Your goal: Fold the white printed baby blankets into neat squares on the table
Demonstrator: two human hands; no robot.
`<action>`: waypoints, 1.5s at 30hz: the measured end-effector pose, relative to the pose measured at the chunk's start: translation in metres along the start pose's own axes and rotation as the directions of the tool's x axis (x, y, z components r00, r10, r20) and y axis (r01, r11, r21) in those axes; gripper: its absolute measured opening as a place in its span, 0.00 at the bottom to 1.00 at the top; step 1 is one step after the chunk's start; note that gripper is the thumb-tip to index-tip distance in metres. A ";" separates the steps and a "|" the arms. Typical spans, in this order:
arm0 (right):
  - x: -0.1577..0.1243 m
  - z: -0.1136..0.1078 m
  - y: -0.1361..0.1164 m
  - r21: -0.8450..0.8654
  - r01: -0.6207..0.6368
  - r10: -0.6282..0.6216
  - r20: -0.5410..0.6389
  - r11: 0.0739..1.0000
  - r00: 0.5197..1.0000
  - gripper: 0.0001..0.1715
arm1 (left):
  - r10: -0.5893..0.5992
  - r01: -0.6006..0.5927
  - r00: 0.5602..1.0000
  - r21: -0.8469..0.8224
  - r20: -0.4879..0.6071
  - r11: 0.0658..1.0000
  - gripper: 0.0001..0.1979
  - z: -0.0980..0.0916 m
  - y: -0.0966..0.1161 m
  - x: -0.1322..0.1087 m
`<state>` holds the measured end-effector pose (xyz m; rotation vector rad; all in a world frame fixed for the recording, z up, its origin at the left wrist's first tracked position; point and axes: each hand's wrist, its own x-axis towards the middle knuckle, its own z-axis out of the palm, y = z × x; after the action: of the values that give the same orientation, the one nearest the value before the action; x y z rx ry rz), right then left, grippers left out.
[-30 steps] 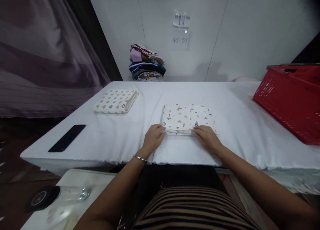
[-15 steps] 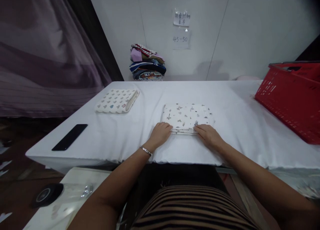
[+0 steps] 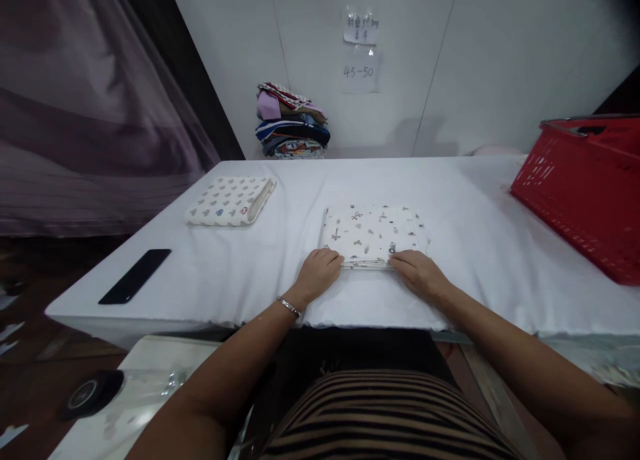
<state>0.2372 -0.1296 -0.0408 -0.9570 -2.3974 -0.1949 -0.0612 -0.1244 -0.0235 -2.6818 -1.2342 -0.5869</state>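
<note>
A white folded cloth (image 3: pixel 373 233) with small grey prints lies flat on the table in front of me, its layered edge facing my body. My left hand (image 3: pixel 320 272) grips its near left corner, fingers curled over the top and the thumb hidden below. At the near right corner, my right hand (image 3: pixel 419 272) pinches the same edge, with the fingertips on the upper layer. A silver bracelet (image 3: pixel 289 306) circles my left wrist.
The white-covered table (image 3: pixel 465 247) also holds a second folded cloth (image 3: pixel 230 201), a black phone (image 3: pixel 135 276) and a red basket (image 3: pixel 583 193). Folded fabrics (image 3: pixel 291 123) are stacked by the wall behind. A clear bottle (image 3: pixel 145 383) lies on a white surface below left.
My head view has shifted slightly. Both hands stay on the near corners of the folded cloth, and the cloth keeps its place and shape.
</note>
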 end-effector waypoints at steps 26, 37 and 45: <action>-0.006 0.006 0.000 -0.017 0.028 -0.028 0.007 0.999 1.000 0.17 | 0.136 -0.134 0.989 0.038 -0.062 0.990 0.09 0.008 0.002 0.004; -0.016 -0.008 0.008 0.085 -0.026 0.026 0.002 0.996 1.000 0.23 | 0.173 -0.167 0.981 0.066 -0.088 0.984 0.10 0.022 0.019 0.018; -0.044 -0.027 0.020 0.153 -0.310 0.324 -0.077 0.939 0.943 0.15 | 0.116 -0.117 0.993 -0.055 -0.030 0.992 0.10 0.014 0.018 0.018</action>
<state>0.2884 -0.1499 -0.0436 -1.2189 -2.0981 0.0428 -0.0332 -0.1195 -0.0285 -2.7604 -1.0613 -0.6480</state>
